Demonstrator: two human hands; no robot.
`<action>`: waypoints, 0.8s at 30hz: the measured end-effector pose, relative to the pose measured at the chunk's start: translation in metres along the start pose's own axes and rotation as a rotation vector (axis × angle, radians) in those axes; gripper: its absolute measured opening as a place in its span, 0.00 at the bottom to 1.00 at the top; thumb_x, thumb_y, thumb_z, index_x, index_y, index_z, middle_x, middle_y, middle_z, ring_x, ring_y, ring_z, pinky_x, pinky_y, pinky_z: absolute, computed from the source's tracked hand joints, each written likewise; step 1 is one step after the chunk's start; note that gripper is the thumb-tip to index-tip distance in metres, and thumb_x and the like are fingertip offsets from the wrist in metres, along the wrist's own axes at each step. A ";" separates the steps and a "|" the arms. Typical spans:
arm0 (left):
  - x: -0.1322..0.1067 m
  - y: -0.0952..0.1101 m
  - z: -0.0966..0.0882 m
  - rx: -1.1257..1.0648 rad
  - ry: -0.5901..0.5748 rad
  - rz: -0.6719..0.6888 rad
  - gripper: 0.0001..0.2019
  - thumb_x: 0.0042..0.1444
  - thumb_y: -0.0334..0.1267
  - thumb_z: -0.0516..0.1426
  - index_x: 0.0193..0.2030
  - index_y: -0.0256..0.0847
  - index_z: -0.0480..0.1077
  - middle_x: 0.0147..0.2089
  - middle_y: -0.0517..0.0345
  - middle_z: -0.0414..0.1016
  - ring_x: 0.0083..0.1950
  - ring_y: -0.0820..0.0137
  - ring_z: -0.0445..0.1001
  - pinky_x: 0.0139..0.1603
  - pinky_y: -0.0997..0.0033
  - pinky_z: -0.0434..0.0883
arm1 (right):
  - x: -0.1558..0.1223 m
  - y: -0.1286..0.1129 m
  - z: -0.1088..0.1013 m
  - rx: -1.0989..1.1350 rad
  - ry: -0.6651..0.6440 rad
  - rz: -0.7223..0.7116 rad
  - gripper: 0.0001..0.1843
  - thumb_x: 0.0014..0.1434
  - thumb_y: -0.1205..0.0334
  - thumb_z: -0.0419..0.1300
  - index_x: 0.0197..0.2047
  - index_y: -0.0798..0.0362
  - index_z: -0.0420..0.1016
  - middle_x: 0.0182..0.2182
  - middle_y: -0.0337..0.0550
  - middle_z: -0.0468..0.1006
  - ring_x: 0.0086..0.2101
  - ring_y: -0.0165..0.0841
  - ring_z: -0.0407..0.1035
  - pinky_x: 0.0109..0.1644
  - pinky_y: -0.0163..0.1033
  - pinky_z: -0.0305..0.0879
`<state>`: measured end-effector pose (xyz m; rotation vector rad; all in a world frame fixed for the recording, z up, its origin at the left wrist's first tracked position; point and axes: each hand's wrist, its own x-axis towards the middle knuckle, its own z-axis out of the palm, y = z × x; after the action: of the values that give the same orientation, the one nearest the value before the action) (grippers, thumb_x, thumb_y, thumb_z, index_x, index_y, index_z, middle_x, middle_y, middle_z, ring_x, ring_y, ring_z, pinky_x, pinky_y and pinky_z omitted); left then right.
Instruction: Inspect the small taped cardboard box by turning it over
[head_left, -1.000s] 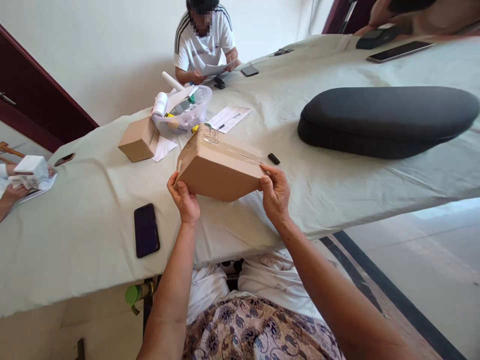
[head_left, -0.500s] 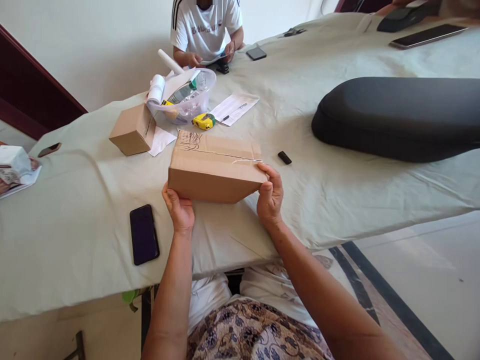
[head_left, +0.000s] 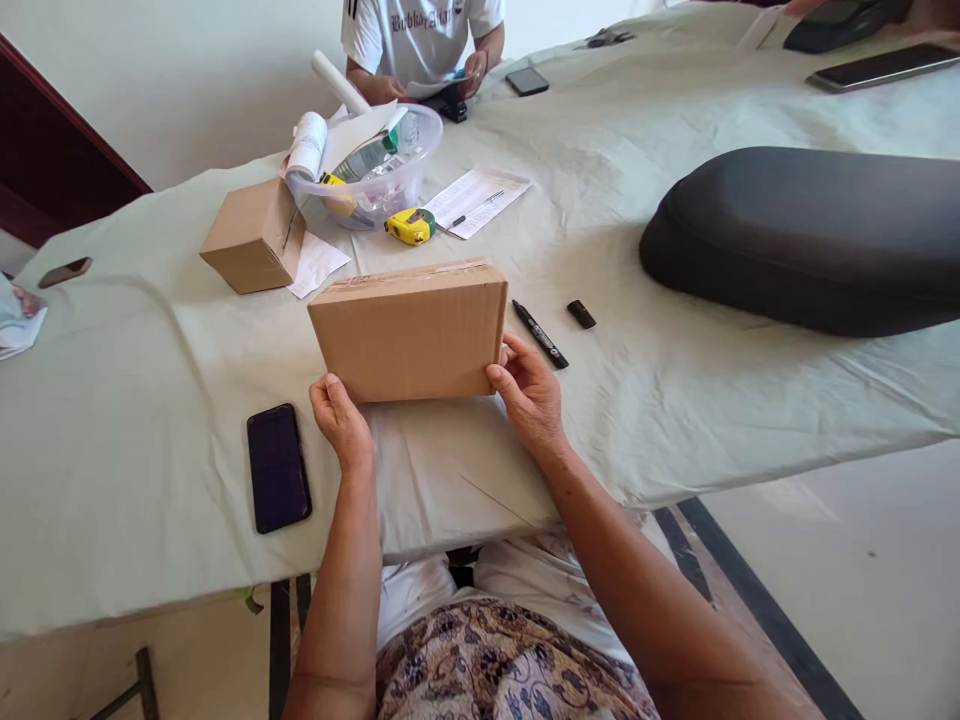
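A brown cardboard box (head_left: 411, 338) is held between my two hands, its broad plain side tilted toward me and its taped face seen edge-on at the top. My left hand (head_left: 343, 420) grips the lower left corner, thumb on the near side. At the lower right edge, my right hand (head_left: 531, 395) has its thumb in front and fingers behind, partly hidden. Just beyond the right hand lies an uncapped black marker (head_left: 541, 335) on the cloth, with its black cap (head_left: 580, 314) to the right. A dark phone (head_left: 278, 468) rests left of my left hand.
Behind the box stand a smaller carton (head_left: 251, 235), a yellow tape measure (head_left: 410, 226) and a clear plastic tub (head_left: 409, 180) of bottles and paper. A printed sheet (head_left: 480, 195) carries a pen. A large black padded case (head_left: 802, 240) lies right. Across the table sits a person (head_left: 424, 45).
My hands have tipped the box so its scribbled, taped face turns away and its plain side faces me. The marker, hidden before, now shows. The view has shifted slightly.
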<state>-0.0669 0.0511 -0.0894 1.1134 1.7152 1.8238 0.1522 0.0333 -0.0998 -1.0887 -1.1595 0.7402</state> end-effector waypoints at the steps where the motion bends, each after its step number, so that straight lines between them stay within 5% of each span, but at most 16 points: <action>1: 0.000 0.001 -0.001 0.015 0.019 0.019 0.22 0.63 0.61 0.52 0.35 0.42 0.63 0.31 0.64 0.61 0.34 0.72 0.62 0.39 0.71 0.65 | 0.000 0.000 0.000 0.004 0.012 0.002 0.26 0.60 0.43 0.63 0.59 0.44 0.74 0.32 0.37 0.67 0.33 0.32 0.66 0.40 0.40 0.71; 9: -0.010 0.020 0.000 0.019 -0.028 0.112 0.19 0.63 0.57 0.54 0.41 0.42 0.68 0.38 0.59 0.70 0.39 0.70 0.69 0.44 0.71 0.66 | 0.000 0.000 -0.006 -0.028 0.100 -0.015 0.25 0.62 0.43 0.62 0.58 0.45 0.74 0.38 0.42 0.72 0.40 0.37 0.69 0.49 0.46 0.73; 15: -0.016 0.021 0.001 0.085 -0.091 0.162 0.32 0.55 0.56 0.62 0.62 0.44 0.62 0.61 0.45 0.70 0.53 0.63 0.73 0.49 0.67 0.68 | -0.001 0.002 -0.005 0.020 0.015 -0.131 0.30 0.59 0.46 0.66 0.63 0.43 0.71 0.48 0.47 0.72 0.40 0.36 0.67 0.44 0.44 0.75; 21: -0.020 0.019 0.002 0.119 -0.081 0.226 0.43 0.54 0.58 0.64 0.70 0.44 0.50 0.61 0.40 0.69 0.60 0.58 0.71 0.58 0.59 0.68 | -0.011 -0.005 0.000 -0.024 0.062 -0.217 0.23 0.58 0.48 0.69 0.54 0.45 0.76 0.35 0.40 0.73 0.31 0.32 0.68 0.38 0.41 0.75; 24: -0.019 0.017 0.004 0.067 -0.184 0.257 0.46 0.55 0.59 0.62 0.74 0.47 0.45 0.72 0.38 0.58 0.71 0.56 0.62 0.66 0.57 0.65 | -0.017 -0.014 0.003 -0.054 0.005 -0.311 0.15 0.59 0.51 0.69 0.48 0.45 0.79 0.29 0.37 0.74 0.28 0.32 0.70 0.35 0.40 0.75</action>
<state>-0.0487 0.0365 -0.0785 1.5401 1.5967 1.7530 0.1439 0.0141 -0.0927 -0.9253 -1.3142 0.4658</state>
